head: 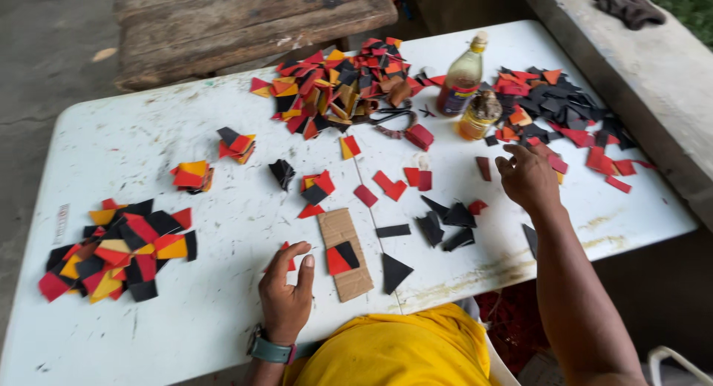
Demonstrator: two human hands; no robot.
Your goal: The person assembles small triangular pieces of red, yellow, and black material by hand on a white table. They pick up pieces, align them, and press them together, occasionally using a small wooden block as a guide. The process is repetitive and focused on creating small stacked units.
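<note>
My left hand [287,288] rests flat on the white table [163,133], fingers apart, its fingertips on a small red piece [288,249]. Just to its right lies a brown cardboard strip [346,261] with a red and a black piece [342,256] on it. My right hand [527,177] hovers further right with fingers curled loosely, holding nothing I can see, beside red pieces near the right pile [564,111]. Black triangles [445,223] and red squares [394,184] lie between the hands.
Heaps of red, black and yellow cut pieces sit at the left [119,256] and back centre [334,89]. Two glass bottles [462,78] stand at the back. Scissors [390,120] lie by the centre heap. A wooden bench [252,22] stands behind the table.
</note>
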